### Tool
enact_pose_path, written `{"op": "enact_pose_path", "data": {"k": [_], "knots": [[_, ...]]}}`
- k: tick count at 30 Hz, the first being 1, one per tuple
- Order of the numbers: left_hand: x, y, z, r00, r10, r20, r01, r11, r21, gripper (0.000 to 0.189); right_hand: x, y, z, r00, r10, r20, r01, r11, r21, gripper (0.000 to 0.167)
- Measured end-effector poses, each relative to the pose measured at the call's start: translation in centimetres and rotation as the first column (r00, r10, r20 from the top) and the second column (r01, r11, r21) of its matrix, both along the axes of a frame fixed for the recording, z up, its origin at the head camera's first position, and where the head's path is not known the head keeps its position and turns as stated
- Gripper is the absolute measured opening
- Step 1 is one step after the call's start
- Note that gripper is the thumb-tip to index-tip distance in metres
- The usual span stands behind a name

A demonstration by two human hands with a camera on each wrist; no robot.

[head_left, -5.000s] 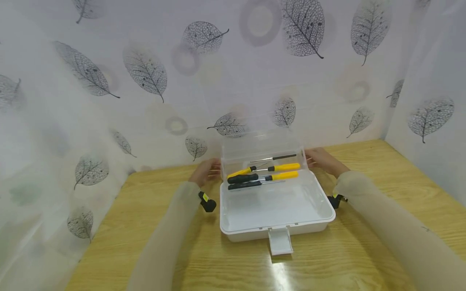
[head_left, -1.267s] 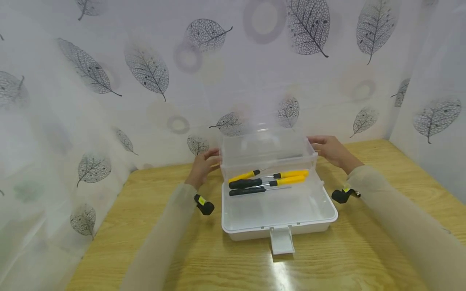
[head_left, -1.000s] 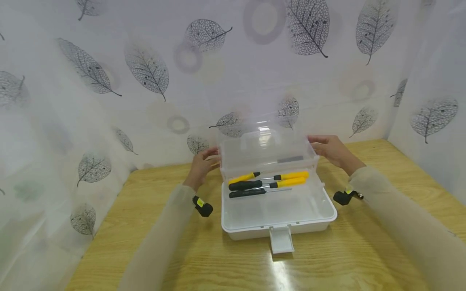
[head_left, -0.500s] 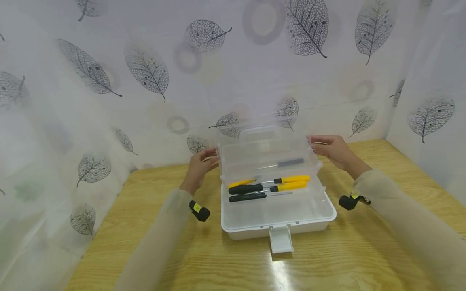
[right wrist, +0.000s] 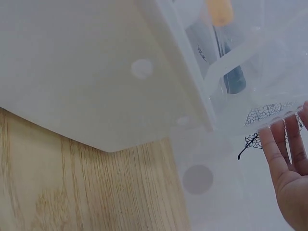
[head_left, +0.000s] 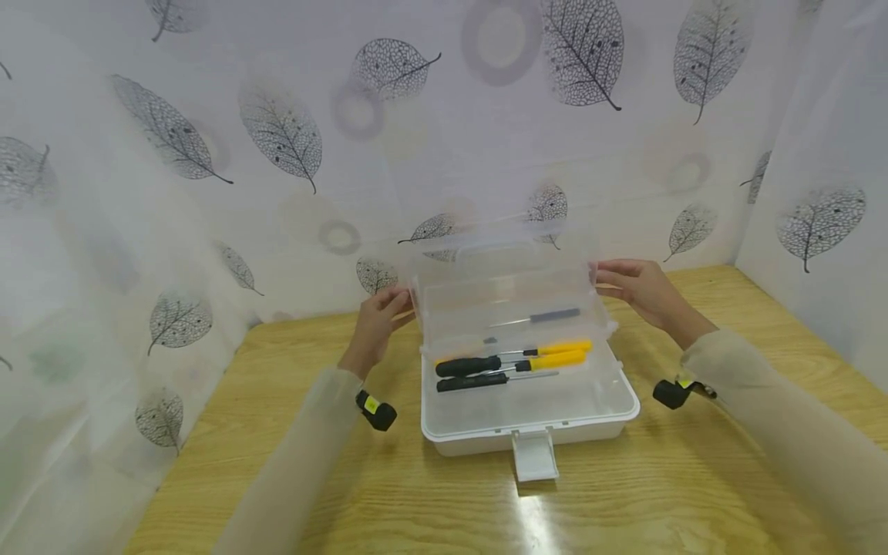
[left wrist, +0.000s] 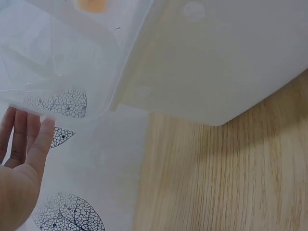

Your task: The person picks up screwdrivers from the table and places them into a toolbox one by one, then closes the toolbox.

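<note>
A white plastic toolbox (head_left: 486, 443) stands on the table, its front latch (head_left: 535, 456) hanging down. Its clear lid (head_left: 499, 297) is raised and tilted at the back. My left hand (head_left: 375, 325) touches the lid's left side edge; the left wrist view shows its fingertips (left wrist: 20, 111) right at the rim. My right hand (head_left: 647, 290) has its extended fingers at the lid's right side edge. Several screwdrivers lie in the box: black-handled ones (head_left: 468, 367) at left, yellow-handled ones (head_left: 558, 360) at right. Another, dark-handled screwdriver (head_left: 555, 315) shows blurred through the lid.
The wooden table (head_left: 291, 432) extends on both sides and in front of the toolbox. A white curtain (head_left: 416, 162) printed with leaves hangs close behind and at both sides. A black wrist camera (head_left: 377, 411) sits under each sleeve.
The lid has tilted up and forward between my two hands. The screwdrivers have shifted toward the box's front, some now showing through the lid. The box base stays in place.
</note>
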State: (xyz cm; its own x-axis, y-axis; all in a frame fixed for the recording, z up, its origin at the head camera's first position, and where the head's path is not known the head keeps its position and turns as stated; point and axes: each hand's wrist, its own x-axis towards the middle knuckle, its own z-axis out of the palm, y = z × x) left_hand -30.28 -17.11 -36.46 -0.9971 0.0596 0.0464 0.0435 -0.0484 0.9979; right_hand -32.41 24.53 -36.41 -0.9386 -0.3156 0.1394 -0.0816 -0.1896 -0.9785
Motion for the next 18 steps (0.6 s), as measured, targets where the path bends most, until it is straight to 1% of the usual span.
{"op": "enact_pose_path", "data": {"k": [3,5,6,10,15,18], "knots": [[0.3,0.0,0.2,1.0,-0.004,0.003,0.004,1.0,0.005,0.025,0.4,0.1,0.0,1.0,0.023,-0.018,-0.023,1.0,-0.015,0.02],[0.5,0.0,0.3,1.0,-0.004,0.003,0.004,1.0,-0.001,0.031,0.5,0.2,-0.1,0.999,0.033,-0.043,-0.033,0.999,-0.007,0.022],[0.6,0.0,0.4,1.0,-0.006,0.001,0.006,1.0,-0.013,0.036,0.6,0.3,-0.1,0.998,0.037,-0.057,-0.037,0.999,0.003,0.023],[0.9,0.0,0.6,1.0,-0.001,-0.005,0.001,0.996,-0.087,0.045,0.8,0.5,-0.1,0.993,0.067,-0.098,-0.067,0.998,0.0,0.027],[1.4,-0.1,0.8,1.0,-0.003,0.018,0.005,0.986,-0.169,0.05,1.3,0.6,0.0,0.988,0.107,-0.107,-0.112,0.993,-0.04,0.03],[1.7,-0.1,0.9,0.999,-0.003,0.042,0.011,0.98,-0.197,0.053,1.5,0.6,0.2,0.987,0.122,-0.104,-0.128,0.99,-0.055,0.03]]}}
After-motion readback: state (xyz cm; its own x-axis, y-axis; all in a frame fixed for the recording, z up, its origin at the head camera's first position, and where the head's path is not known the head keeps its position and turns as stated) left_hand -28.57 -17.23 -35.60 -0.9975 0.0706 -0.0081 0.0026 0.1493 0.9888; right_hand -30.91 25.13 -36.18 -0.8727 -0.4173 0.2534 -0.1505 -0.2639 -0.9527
